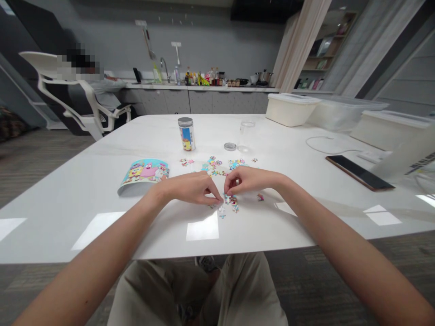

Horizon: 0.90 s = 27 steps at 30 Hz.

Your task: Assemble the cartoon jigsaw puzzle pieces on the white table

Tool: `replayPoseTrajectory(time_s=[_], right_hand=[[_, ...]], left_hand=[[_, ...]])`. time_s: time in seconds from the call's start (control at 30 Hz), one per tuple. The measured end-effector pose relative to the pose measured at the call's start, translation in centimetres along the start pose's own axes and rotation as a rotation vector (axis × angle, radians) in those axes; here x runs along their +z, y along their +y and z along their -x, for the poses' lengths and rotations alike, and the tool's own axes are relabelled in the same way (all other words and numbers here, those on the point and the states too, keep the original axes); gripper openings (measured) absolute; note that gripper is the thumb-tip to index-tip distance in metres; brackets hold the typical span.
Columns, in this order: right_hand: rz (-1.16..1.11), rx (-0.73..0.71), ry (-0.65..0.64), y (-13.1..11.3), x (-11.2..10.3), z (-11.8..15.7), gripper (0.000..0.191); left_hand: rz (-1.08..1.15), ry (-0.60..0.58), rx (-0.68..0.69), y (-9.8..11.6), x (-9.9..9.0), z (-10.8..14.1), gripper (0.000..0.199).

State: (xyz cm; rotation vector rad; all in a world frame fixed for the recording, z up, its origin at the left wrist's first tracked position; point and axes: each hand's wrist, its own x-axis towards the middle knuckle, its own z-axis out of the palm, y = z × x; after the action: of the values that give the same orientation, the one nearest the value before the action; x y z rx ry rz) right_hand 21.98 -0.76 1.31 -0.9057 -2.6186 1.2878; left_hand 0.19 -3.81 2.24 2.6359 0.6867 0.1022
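Several small colourful puzzle pieces lie on the white table (142, 235). My left hand (193, 188) is closed, its thumb and index fingertips pinched at the left edge of a small cluster of pieces (234, 203). My right hand (246, 179) is closed too, fingertips down on a piece at the top of that cluster. The two hands' fingertips nearly meet. Beyond them spreads a larger group of pieces (212, 165), partly hidden by my hands. One loose piece (260, 197) sits right of the cluster. A curled picture sheet (147, 171) with cartoon characters stands to the left.
Farther back are a jar with a cartoon label (186, 136), a metal lid (230, 146) and a clear jar (247, 135). On the right lie a phone (360, 173), a cable and storage boxes (290, 110). A person sits in a white chair (97, 106) at the back left.
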Motion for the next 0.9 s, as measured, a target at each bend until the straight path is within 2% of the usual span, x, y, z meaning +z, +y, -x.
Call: replayPoseTrajectory(time_s=[0.27,0.6,0.73,0.9], right_hand=[[-0.007,0.033,-0.001,0.0,0.3,-0.1,0.013],[0.060,-0.024,0.009,0.2,-0.7,0.4,0.014],[0.124,0.027,-0.043,0.6,-0.6,0.5,0.018],[0.144,0.064,-0.050,0.6,-0.5,0.5,0.023]], left_hand=[[-0.037,-0.013,0.020,0.6,0.3,-0.2,0.025],[-0.063,-0.036,-0.018,0.7,0.2,-0.2,0.027],[-0.076,-0.041,-0.012,0.8,0.3,-0.3,0.029],[-0.071,-0.067,-0.025,0.9,0.2,-0.3,0.031]])
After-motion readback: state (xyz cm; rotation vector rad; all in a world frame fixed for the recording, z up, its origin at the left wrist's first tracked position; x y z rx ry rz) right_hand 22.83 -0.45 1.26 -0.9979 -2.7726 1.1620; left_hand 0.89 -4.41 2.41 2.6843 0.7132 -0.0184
